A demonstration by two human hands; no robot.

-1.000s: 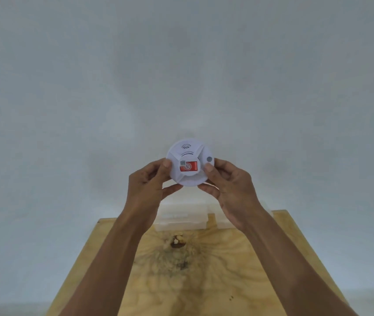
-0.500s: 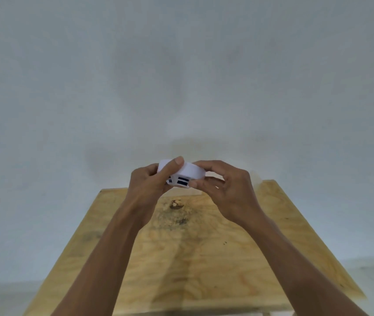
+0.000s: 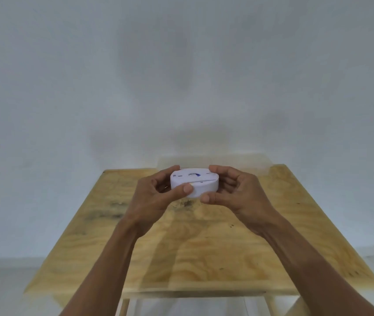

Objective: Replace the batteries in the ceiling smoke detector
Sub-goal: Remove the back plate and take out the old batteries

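Because the whole view is smeared with motion blur, the markings on the white smoke detector [image 3: 194,182] read only as a few bluish dashes and a short curved line on its upper face, and no battery or compartment can be made out. Its far rim and both sides are covered by curled fingers, and the underside is out of sight. Whether it rests on the wood or is held just above it cannot be told. The left hand [image 3: 156,198] grips the detector's left side, fingers wrapped over the far edge and thumb pressed against the near wall. The right hand [image 3: 236,193] holds the right side the same way, fingers curled over the top rim and thumb tip touching the lower near edge just beside the left thumb. Both forearms run down out of the bottom of the view. The detector sits over the far middle of a plywood table [image 3: 204,247], whose pale grain carries dark smudges around the centre. A faint translucent box-like shape [image 3: 249,161] lies along the table's far edge behind the hands, too blurred to name. Beyond stands a plain white wall [image 3: 181,76], with pale floor [image 3: 3,283] on either side and wooden legs partly visible below the near edge.
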